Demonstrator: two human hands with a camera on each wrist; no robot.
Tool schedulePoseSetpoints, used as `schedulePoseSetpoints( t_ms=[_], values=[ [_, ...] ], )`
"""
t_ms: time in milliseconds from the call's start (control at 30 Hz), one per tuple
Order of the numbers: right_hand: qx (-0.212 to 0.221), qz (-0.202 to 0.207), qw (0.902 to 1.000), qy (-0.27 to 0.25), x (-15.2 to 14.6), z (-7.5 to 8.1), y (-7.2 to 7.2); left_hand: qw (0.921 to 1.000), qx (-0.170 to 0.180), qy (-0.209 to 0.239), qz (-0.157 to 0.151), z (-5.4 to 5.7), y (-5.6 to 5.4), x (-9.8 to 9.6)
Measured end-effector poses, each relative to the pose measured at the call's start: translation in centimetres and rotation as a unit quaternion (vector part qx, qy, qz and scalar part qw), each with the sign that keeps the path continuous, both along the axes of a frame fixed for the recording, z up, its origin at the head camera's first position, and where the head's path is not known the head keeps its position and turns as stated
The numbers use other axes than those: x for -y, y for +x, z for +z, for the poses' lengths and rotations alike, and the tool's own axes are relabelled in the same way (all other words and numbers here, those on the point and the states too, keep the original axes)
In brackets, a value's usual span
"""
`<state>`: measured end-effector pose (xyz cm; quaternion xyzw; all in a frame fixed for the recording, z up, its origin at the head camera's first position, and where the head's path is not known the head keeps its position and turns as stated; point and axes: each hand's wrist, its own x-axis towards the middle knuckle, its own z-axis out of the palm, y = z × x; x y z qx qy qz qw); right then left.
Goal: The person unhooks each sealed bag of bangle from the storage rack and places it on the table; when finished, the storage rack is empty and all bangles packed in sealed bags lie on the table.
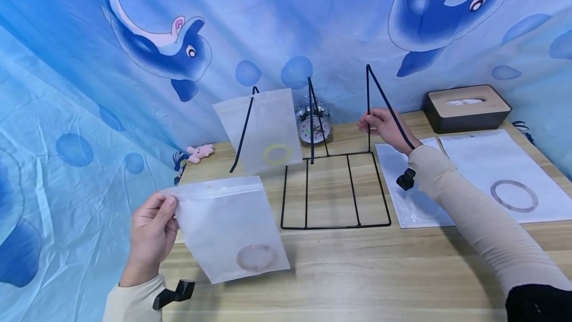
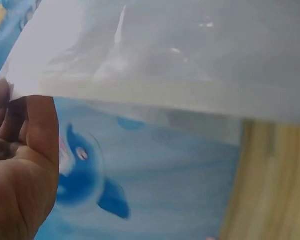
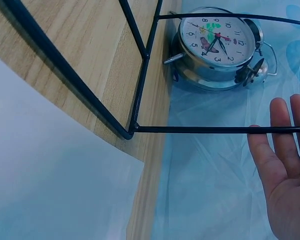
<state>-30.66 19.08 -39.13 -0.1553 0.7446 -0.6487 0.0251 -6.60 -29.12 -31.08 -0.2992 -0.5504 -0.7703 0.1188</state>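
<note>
My left hand (image 1: 154,227) pinches the top left corner of a translucent white zip bag (image 1: 223,217). A pinkish ring (image 1: 256,257) shows through its lower part. My right hand (image 1: 389,125) is at the right upright of a black wire rack (image 1: 336,227). In the right wrist view its fingers (image 3: 287,135) are fairly straight beside the wire, and the thumb is out of sight. A second zip bag (image 1: 263,118), with a yellow ring (image 1: 277,154) inside, stands upright between the rack's left and middle wire loops.
Two more bags lie flat at the right, one (image 1: 393,183) partly under my right forearm, the other (image 1: 482,158) with a grey ring (image 1: 515,196). Behind the rack stands an alarm clock (image 1: 314,125). A tissue box (image 1: 466,108) is back right, a pink toy (image 1: 200,153) back left.
</note>
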Motion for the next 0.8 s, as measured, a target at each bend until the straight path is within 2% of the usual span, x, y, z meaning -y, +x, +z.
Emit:
schedulePoseSetpoints(
  t_ms=[100,200,300,433,533,667,800],
  values=[
    [-0.002,0.002,1.0000,0.000,0.0,0.0,0.0,0.9981,0.051,-0.029,0.018,-1.2,-0.2,1.1],
    [-0.006,0.001,1.0000,0.001,0.0,0.0,0.1,0.9904,0.104,-0.064,0.065,-2.2,-0.6,1.9],
    [-0.008,-0.001,1.0000,0.002,0.0,0.0,0.0,0.9754,0.157,-0.100,0.118,-3.0,-1.6,2.8],
    [-0.007,-0.003,0.9999,0.008,-0.1,0.0,-0.1,0.9482,0.227,-0.155,0.159,-4.2,-3.5,4.1],
    [-0.005,0.001,1.0000,0.006,-0.1,-0.2,-0.2,0.9149,0.293,-0.208,0.184,-5.0,-5.1,4.8],
    [-0.002,0.005,0.9999,0.010,-0.1,-0.2,-0.1,0.8603,0.378,-0.276,0.202,-5.9,-6.9,5.2],
    [-0.004,-0.003,0.9998,0.019,0.1,0.3,0.3,0.8161,0.420,-0.334,0.214,-6.9,-8.9,5.2]
  ],
)
